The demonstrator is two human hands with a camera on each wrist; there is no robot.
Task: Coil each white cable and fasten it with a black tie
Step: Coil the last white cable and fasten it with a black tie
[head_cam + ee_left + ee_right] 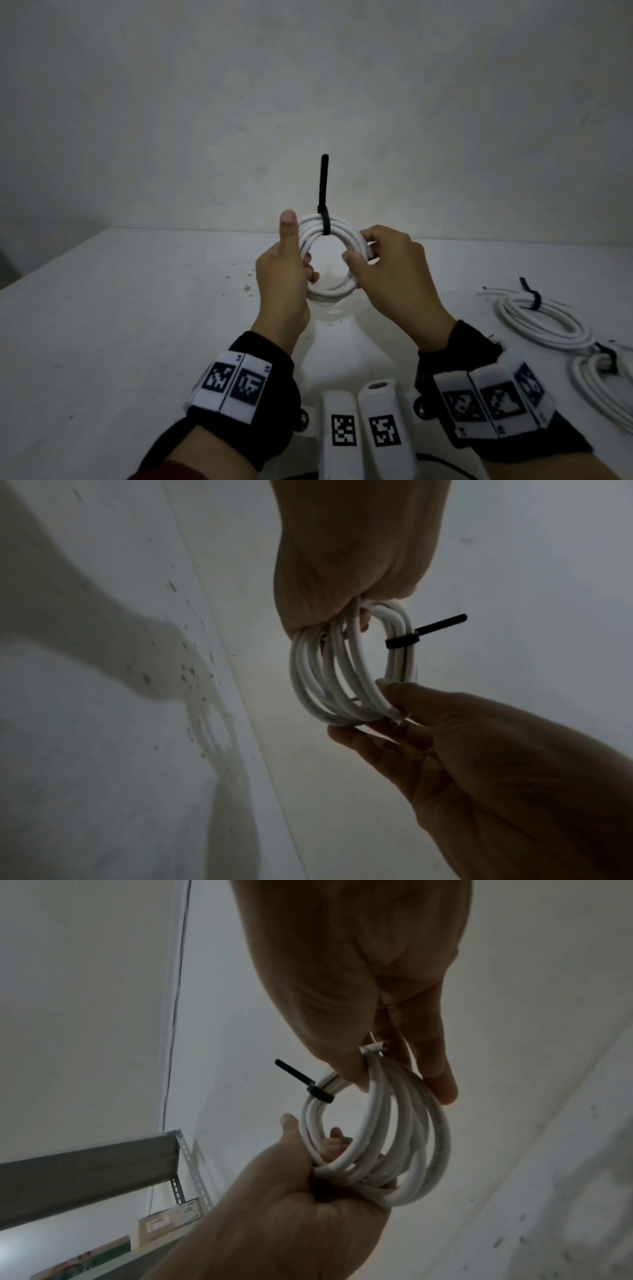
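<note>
A coiled white cable [332, 291] is held upright in the air above the white table [137, 325]. A black tie [323, 192] is wrapped round the coil's top, its long tail pointing straight up. My left hand [291, 270] grips the coil's left side, fingers curled through the loop and thumb raised. My right hand [363, 250] pinches the right side between thumb and fingers. In the left wrist view the coil [349, 669] and tie [404, 642] hang between both hands. The right wrist view shows the coil [377, 1137], the tie [320, 1093] and a cut cable end at my right fingertips.
Two more white coils [507, 310] [582, 377], each bound with a black tie, lie on the table at the right. White blocks with black markers [359, 428] sit at the near edge between my wrists. A bare wall stands behind; a metal shelf [85, 1172] is off to the left.
</note>
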